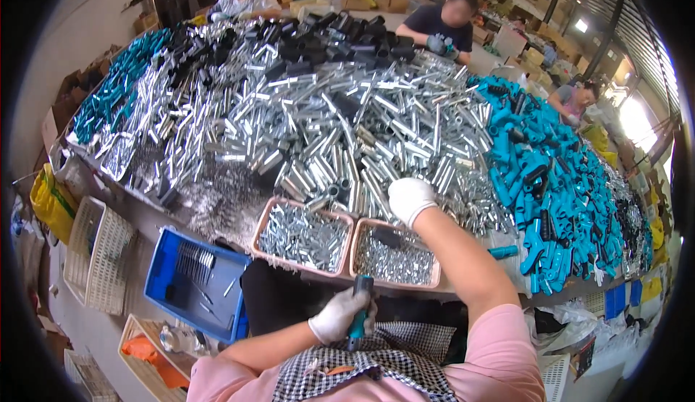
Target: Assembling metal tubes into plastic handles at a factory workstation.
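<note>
My left hand (339,318), in a white glove, is closed round a teal and black tool handle (359,312) held upright over my lap. My right hand (411,199), also gloved, reaches forward to the near edge of a big heap of shiny metal tubes (289,127). Its fingers look curled in, and whatever they hold is hidden. Just in front of me stand two pink trays of small metal parts, a left tray (255,243) and a right tray (436,277). A dark piece (386,237) lies in the right one.
Teal handles (539,177) are heaped at the right, more teal parts (119,83) at the far left, black tubes (340,40) at the back. A blue crate (161,264) holding metal rods and a cream basket (87,257) stand left. Co-workers (445,29) work across the table.
</note>
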